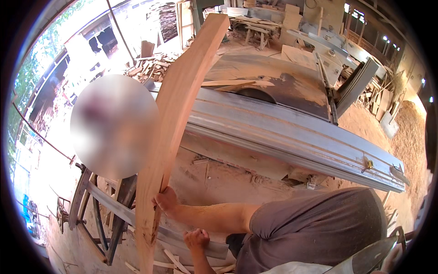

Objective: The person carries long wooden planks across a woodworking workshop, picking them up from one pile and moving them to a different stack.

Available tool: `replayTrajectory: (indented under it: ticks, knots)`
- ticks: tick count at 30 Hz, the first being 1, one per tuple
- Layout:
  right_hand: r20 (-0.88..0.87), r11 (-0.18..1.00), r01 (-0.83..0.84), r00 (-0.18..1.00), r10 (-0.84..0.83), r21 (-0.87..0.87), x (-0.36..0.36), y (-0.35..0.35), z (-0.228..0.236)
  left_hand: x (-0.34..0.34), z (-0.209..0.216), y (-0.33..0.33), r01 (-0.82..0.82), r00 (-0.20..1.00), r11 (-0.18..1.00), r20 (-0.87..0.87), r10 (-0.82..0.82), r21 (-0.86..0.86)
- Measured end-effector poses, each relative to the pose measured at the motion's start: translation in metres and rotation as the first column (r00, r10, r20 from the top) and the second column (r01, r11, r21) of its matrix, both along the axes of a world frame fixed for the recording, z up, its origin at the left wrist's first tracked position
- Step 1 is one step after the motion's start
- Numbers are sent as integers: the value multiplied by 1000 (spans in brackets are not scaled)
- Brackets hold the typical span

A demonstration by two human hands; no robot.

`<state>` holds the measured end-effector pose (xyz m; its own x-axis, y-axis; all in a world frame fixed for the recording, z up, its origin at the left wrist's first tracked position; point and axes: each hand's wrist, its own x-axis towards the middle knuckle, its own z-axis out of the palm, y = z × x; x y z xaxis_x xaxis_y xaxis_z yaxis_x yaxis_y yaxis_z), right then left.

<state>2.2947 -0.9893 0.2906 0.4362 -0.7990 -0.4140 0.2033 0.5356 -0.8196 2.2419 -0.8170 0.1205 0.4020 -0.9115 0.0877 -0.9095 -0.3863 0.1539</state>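
Note:
A long, thick wooden plank (171,112) with a curved outline stands tilted in front of me. It runs from the lower left to the top centre. My right hand (167,201) is closed on the plank's right edge, low down, with the forearm reaching across from a dark grey sleeve. Dark cracks or knots mark the wood beside and below this hand. Lower and nearer, my left hand (197,239) is curled closed, apart from the plank. What it holds, if anything, cannot be made out. A grey flat bar or board (216,249) lies just behind it.
Beyond the plank stands a sliding table saw (273,125), its round blade (255,94) showing and sawdust on its top. A metal frame (102,219) is at the left, under a blurred patch. Scrap wood (155,64) is heaped behind; a sawdust pile (410,130) lies far right.

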Motion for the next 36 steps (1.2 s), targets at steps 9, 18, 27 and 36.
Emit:
replayTrajectory:
  ticks: [9,18,27,36]
  knots:
    - [156,975,-55,984,89,-216,-124,45,-51,-126,0,51,22,998,993,-50,-28,-120]
    - [300,899,-261,878,373,-352,-325,40,-123,-316,-5,91,-107,965,973,-259,52,-203]
    - [284,912,-350,915,285,214,-450,31,-130,-359,-19,190,-830,125,-448,-893,433,-333]
    - [280,834,-468,876,394,291,-543,49,-136,-363,-49,314,-650,328,-735,-802,-499,192]
